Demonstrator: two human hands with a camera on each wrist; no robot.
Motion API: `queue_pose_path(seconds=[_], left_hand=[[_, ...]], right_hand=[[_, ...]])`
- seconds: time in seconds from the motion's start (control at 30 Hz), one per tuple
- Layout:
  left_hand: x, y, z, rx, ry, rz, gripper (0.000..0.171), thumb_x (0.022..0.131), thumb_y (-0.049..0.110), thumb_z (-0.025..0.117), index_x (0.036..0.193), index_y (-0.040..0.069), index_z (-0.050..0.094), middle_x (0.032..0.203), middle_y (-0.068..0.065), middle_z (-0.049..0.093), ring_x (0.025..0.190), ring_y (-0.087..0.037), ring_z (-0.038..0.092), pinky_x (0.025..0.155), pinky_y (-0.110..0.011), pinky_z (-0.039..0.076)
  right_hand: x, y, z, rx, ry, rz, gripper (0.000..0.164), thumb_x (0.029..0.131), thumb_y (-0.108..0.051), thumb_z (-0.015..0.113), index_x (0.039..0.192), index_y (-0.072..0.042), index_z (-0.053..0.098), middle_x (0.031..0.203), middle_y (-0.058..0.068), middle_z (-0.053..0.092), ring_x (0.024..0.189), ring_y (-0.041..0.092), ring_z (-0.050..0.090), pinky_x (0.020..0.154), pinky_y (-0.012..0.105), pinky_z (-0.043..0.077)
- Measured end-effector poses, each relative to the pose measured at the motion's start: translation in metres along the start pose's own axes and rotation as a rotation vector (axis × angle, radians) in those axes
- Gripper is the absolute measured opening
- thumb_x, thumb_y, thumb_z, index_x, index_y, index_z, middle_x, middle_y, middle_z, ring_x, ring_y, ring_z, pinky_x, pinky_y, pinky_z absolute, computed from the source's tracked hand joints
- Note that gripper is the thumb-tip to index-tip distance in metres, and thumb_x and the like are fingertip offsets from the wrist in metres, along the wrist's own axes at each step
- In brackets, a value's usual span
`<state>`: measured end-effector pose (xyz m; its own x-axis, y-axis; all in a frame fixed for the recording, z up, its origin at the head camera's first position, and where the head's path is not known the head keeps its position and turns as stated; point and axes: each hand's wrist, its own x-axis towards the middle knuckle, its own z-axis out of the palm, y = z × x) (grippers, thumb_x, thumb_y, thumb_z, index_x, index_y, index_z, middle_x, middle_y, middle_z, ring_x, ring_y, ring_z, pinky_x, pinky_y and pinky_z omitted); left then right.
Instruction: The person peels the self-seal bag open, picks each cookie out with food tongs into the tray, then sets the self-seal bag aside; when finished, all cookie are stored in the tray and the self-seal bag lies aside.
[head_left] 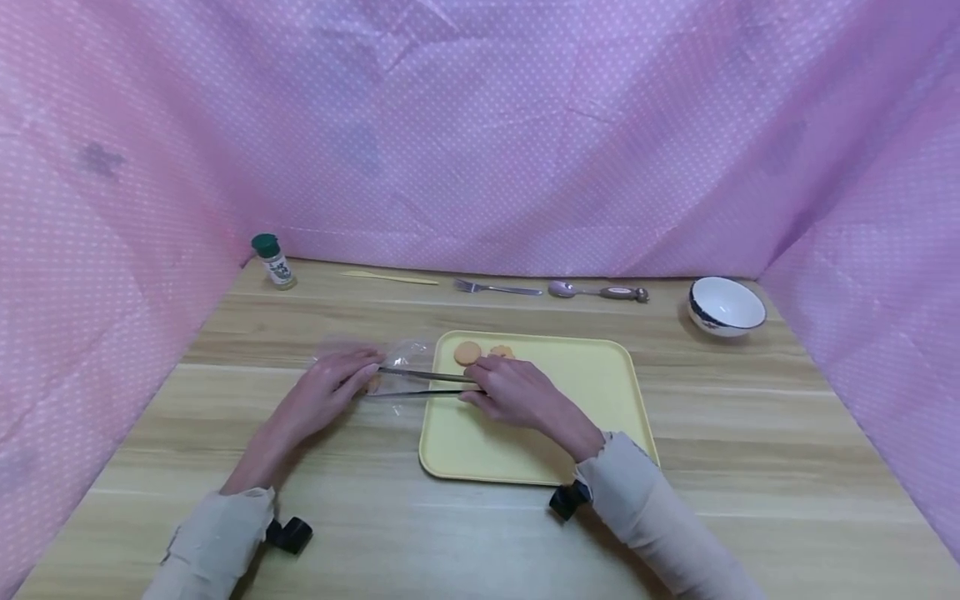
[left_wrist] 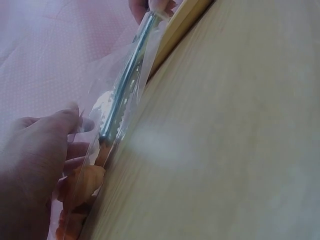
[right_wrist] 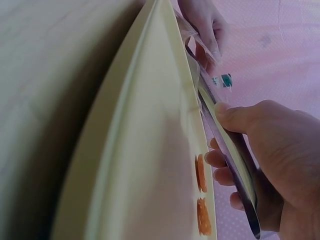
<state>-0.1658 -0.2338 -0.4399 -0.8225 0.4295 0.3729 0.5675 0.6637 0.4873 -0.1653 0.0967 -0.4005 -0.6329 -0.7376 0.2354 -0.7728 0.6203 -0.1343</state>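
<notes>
Clear plastic forms the bag (head_left: 408, 357), which lies on the counter (head_left: 390, 533) at the left edge of the yellow tray (head_left: 600, 379), its mouth towards the right. Several biscuits (left_wrist: 82, 187) sit deep inside it; two more, a round one (head_left: 467, 353) and another partly hidden (head_left: 502, 352), rest on the tray near its far edge. The left hand (head_left: 330, 390) pinches the film beside the biscuits, while the right hand (head_left: 521, 393) grips the tongs (head_left: 427, 375), whose arms stand apart and run into the bag. Whether their tips touch a biscuit, I cannot tell.

Doing this well would mean steadying the film with the left hand and holding it clear of the tips, so that the tongs close on biscuit and not on plastic. A low, nearly level approach should suit such a flat bag. Squeeze gently, as biscuits probably snap or crumble, and draw the tongs straight out, so the loose film neither drags nor folds over.
</notes>
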Motion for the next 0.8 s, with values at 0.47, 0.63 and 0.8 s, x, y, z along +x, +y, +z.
queue_pose_path(seconds=[0.47, 0.63, 0.8], left_hand=[[0.0, 0.003, -0.001, 0.001, -0.037, -0.045, 0.03, 0.109, 0.019, 0.055, 0.132, 0.005, 0.07, 0.139, -0.014, 0.064, 0.133, -0.035, 0.055, 0.113, -0.058, 0.04], [0.0, 0.003, 0.0, 0.004, -0.026, -0.036, 0.03, 0.109, 0.017, 0.056, 0.131, 0.004, 0.07, 0.138, -0.015, 0.065, 0.133, -0.036, 0.055, 0.113, -0.058, 0.04], [0.0, 0.003, 0.0, 0.015, -0.022, -0.029, 0.03, 0.109, 0.018, 0.055, 0.132, 0.005, 0.07, 0.138, -0.014, 0.065, 0.133, -0.036, 0.055, 0.113, -0.058, 0.041]], right_hand=[[-0.011, 0.006, -0.001, 0.009, 0.03, -0.025, 0.02, 0.1, -0.029, 0.072, 0.099, -0.009, 0.069, 0.081, -0.002, 0.056, 0.068, 0.012, 0.051, 0.054, 0.027, 0.048], [-0.015, 0.007, -0.002, 0.012, 0.042, -0.028, 0.021, 0.1, -0.03, 0.072, 0.098, -0.009, 0.069, 0.081, -0.002, 0.055, 0.066, 0.012, 0.05, 0.053, 0.027, 0.047], [-0.022, 0.011, -0.004, 0.021, 0.073, -0.043, 0.021, 0.1, -0.029, 0.073, 0.096, -0.009, 0.068, 0.08, -0.003, 0.053, 0.064, 0.01, 0.048, 0.052, 0.026, 0.046]])
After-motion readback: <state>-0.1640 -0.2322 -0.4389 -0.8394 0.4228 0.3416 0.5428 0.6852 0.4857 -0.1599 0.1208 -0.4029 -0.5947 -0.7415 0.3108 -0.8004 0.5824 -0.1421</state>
